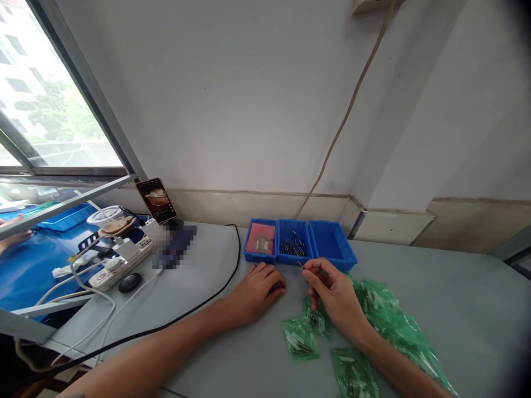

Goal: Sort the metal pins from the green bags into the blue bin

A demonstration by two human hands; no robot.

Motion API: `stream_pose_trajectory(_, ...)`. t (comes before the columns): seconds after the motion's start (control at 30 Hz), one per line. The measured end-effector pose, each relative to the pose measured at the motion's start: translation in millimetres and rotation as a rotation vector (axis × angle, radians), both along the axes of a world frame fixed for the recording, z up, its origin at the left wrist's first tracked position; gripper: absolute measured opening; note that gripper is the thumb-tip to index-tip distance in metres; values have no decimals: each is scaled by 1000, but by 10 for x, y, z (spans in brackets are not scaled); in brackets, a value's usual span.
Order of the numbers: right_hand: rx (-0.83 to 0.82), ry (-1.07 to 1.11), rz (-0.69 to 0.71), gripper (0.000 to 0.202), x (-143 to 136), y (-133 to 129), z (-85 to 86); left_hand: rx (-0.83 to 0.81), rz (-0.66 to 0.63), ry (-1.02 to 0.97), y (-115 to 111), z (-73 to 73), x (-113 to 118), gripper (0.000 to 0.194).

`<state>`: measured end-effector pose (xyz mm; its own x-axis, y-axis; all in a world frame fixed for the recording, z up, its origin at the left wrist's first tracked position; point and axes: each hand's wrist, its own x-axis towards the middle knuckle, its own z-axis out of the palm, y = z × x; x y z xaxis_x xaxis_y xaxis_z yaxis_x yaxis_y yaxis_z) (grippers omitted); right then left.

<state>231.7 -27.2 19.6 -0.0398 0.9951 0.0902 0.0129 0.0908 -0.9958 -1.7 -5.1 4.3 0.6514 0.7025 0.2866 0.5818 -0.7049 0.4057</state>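
Observation:
My right hand (pixel 327 290) pinches a small thin brass-coloured piece (pixel 301 265) just in front of the blue bins. To its left, my left hand (pixel 262 288) rests palm down on the grey table, its fingers loosely curled and apart, holding nothing visible. Dark screw-like pieces lie in the middle blue bin (pixel 295 261). The left blue bin (pixel 260 258) holds a pink packet (pixel 261 232) and small clear bags. Nothing shows inside the right blue bin (pixel 334 266). Green bags of metal pieces (pixel 300 338) lie near my right wrist, one partly under the hand.
Larger green bags (pixel 385 309) lie beside my right forearm. A black cable (pixel 207 303) crosses the table and passes by my left arm. At the left are a power strip (pixel 120 268), a black mouse-like object (pixel 130 283), a propped phone (pixel 156 200) and another person's hand (pixel 14 237).

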Motion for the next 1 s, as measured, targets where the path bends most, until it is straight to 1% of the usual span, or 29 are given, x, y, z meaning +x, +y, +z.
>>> stream_pose_trajectory(0.13, -49, 88, 22, 45, -5, 3, 3, -7, -6, -10, -6, 16, 3, 11)
stream_pose_trajectory(0.23, -107, 175, 44, 44, -11, -3, 31, -11, -7, -7, -12, 33, 7, 9)
stream_pose_trajectory(0.33, -124, 213, 33, 43, -14, -14, 61, -2, -4, 4, -11, 33, 8, 9)
stream_pose_trajectory(0.43, -109, 178, 10, 42, -17, -22, 75, 5, -5, 2, -6, 13, 4, 10)
stream_pose_trajectory(0.6, -82, 98, 14, 41, -32, -23, 74, 5, -11, -9, -1, -7, -3, 12)
stream_pose_trajectory(0.83, -49, 59, 26, 42, -16, -25, 38, -7, -15, -6, 8, 0, -3, 10)
stream_pose_trajectory(1.0, -48, 91, 10, 47, -11, -11, -10, -9, -13, -8, 5, -7, -5, 9)
